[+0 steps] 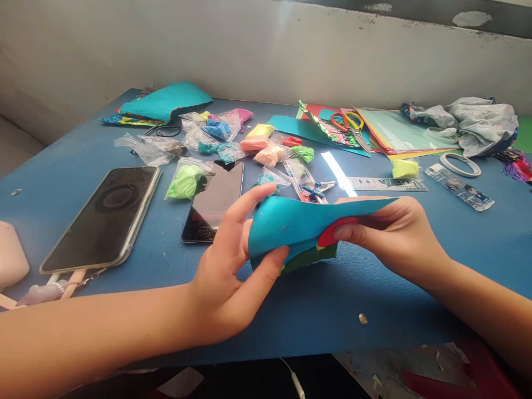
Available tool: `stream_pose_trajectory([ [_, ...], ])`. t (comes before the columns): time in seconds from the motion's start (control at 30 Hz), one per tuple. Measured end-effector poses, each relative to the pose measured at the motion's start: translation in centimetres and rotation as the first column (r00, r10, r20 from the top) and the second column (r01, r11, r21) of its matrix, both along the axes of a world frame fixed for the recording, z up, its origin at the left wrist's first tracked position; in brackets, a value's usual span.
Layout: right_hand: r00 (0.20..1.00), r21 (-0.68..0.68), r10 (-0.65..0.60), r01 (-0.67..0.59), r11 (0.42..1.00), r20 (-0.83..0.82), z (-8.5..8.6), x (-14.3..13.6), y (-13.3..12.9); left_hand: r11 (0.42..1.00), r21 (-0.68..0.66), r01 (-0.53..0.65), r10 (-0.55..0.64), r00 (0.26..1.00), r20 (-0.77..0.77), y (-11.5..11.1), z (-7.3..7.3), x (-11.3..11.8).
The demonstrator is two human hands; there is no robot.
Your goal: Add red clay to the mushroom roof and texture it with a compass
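Between my hands, above the front of the table, is a bent sheet of blue paper [291,219]. My left hand [233,277] grips its left end, thumb in front and fingers behind. The right end is pinched by my right hand [386,238], whose thumb presses on a red piece [330,233] on the paper. A bit of yellow shows under the red piece. Below the fold a dark green part [311,259] is visible; how it joins the blue sheet I cannot tell. Most fingers of my right hand are hidden behind the paper.
A large phone [103,216] and a dark tablet [214,202] lie left. Bags of coloured clay [185,180] spread across the middle. Scissors [353,127] rest on paper at the back, near a metal ruler [388,184], a tape roll [460,164] and crumpled cloth [477,124].
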State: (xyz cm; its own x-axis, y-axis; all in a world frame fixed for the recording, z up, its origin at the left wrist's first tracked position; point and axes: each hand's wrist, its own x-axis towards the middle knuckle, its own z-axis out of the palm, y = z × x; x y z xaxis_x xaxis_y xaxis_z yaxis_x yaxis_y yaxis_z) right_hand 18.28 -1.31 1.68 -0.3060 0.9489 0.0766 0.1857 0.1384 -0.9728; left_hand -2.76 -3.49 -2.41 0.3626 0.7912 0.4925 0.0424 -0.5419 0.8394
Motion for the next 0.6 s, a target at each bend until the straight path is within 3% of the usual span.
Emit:
stream_pose_trajectory([
  [0.1,0.996,-0.073,0.068,-0.072,0.995,-0.055,-0.9,0.6,0.4,0.974,-0.221,0.057,-0.04,0.996,0.079,0.0,-0.1,0.1],
  [0.23,0.981,-0.133,0.153,-0.169,0.977,-0.121,-2.0,1.3,0.8,0.934,-0.355,-0.025,0.077,0.988,0.132,0.3,0.0,0.4],
  [0.43,0.991,-0.218,0.123,-0.132,0.967,-0.053,-1.5,0.6,0.9,0.906,-0.42,-0.056,0.125,0.982,0.139,0.4,0.3,0.6],
  [0.6,0.999,-0.246,0.037,-0.044,0.968,-0.033,-1.1,0.1,1.0,0.823,-0.562,0.079,0.062,0.972,0.228,0.4,0.6,0.4],
])
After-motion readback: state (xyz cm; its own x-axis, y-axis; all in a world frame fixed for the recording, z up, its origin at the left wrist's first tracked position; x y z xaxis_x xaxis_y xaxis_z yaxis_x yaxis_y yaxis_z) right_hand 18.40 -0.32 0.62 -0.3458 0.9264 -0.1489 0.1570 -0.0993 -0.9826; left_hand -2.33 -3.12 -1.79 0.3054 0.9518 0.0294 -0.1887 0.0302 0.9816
